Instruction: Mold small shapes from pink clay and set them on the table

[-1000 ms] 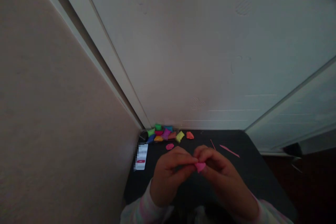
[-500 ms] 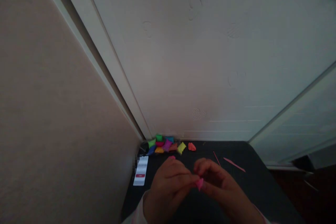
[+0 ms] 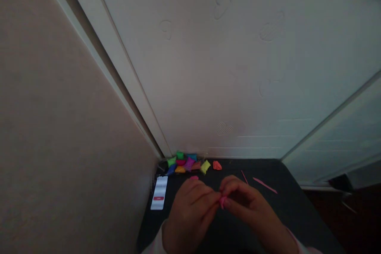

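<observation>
Between my two hands is a small piece of pink modelling clay (image 3: 223, 202), held above the dark table. My left hand (image 3: 193, 214) pinches it from the left with thumb and forefinger. From the right, the fingertips and thumb of my right hand (image 3: 250, 210) press on the same piece. Another pink lump (image 3: 194, 177) shows just beyond my left knuckles, partly hidden by them. Behind the hands lies an orange-pink lump of clay (image 3: 217, 165). Two thin pink tools, a short stick (image 3: 244, 177) and a longer pointed one (image 3: 264, 185), rest to the right.
Several coloured clay packets (image 3: 184, 163) are heaped at the table's back left, with a yellow packet (image 3: 205, 166) at their right end. A phone with a lit screen (image 3: 159, 193) lies at the left edge. A white panel (image 3: 220, 87) with heart patterns rises behind the dark table (image 3: 285, 214).
My fingers have shifted slightly on the pink clay, which now looks more compact and sits a little further left. The things on the table have stayed put.
</observation>
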### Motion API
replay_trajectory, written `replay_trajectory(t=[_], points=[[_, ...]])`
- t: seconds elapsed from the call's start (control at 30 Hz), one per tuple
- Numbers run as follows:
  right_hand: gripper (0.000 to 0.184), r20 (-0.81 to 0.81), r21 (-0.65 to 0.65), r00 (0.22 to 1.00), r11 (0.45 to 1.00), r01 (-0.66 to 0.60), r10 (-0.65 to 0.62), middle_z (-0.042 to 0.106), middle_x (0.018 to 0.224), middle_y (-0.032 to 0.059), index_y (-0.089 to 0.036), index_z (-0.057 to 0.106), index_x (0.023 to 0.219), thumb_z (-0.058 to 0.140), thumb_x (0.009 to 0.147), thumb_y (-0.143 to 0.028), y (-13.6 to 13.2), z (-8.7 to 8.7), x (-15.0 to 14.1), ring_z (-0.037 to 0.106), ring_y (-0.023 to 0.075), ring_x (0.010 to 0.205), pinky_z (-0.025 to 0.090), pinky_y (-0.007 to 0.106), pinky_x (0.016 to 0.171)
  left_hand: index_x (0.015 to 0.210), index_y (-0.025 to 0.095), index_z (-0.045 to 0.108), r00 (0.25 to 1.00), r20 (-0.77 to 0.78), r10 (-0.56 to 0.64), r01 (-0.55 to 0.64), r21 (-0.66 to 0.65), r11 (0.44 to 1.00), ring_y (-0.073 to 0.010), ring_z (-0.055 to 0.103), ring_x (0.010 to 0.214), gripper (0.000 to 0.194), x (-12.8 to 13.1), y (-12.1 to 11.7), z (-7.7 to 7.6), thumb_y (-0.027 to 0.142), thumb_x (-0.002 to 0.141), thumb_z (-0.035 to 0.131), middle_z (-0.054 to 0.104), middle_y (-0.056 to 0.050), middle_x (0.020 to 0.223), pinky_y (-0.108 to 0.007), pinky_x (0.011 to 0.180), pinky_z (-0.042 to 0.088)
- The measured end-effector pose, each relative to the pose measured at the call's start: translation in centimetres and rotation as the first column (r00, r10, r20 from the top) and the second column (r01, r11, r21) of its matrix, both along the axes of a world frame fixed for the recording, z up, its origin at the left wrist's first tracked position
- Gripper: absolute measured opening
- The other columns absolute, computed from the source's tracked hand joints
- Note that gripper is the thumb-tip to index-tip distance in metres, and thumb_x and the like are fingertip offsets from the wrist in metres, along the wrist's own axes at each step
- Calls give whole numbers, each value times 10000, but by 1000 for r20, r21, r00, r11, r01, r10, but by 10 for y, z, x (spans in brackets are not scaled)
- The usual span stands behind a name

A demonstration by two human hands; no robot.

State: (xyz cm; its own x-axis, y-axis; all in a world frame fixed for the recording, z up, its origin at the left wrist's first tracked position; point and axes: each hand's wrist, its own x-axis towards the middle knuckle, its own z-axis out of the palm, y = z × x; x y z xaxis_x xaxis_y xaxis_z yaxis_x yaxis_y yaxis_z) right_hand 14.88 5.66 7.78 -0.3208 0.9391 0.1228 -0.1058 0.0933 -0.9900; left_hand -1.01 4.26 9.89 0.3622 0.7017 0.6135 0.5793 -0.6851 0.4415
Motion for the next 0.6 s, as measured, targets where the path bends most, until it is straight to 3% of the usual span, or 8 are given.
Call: replay_trajectory(t=[0.1,0.23,0.43,0.6], points=[[31,92,39,996,999,-23,20,555,790,15,-199,596,707,621,716,-214,2,1,1,551,147,763,457,259,689,847,146,607,989,-144,41,-30,80,996,-145,549,677,138,-2,0,0,99,779,496,659,-31,725,-274,633,461],[36,153,81,985,992,-92,79,545,792,5,-200,585,704,606,731,-189,5,3,2,547,142,789,441,261,724,833,168,599,972,-233,42,-24,77,997,-138,537,695,141,-5,0,2,144,817,460,656,-20,736,-266,643,449],[38,266,111,958,984,-140,106,553,784,3,-202,578,736,602,728,-173,8,2,6,540,151,801,436,272,717,788,170,585,952,-305,25,-3,71,997,-130,515,673,150,-7,-3,-1,171,834,442,635,-5,706,-262,620,410],[30,338,107,930,976,-188,142,570,753,1,-205,595,745,594,736,-177,8,-4,11,551,145,759,444,269,702,736,175,567,945,-327,0,5,13,1000,-125,513,665,184,-5,-2,-13,199,846,421,618,-7,673,-253,610,396]])
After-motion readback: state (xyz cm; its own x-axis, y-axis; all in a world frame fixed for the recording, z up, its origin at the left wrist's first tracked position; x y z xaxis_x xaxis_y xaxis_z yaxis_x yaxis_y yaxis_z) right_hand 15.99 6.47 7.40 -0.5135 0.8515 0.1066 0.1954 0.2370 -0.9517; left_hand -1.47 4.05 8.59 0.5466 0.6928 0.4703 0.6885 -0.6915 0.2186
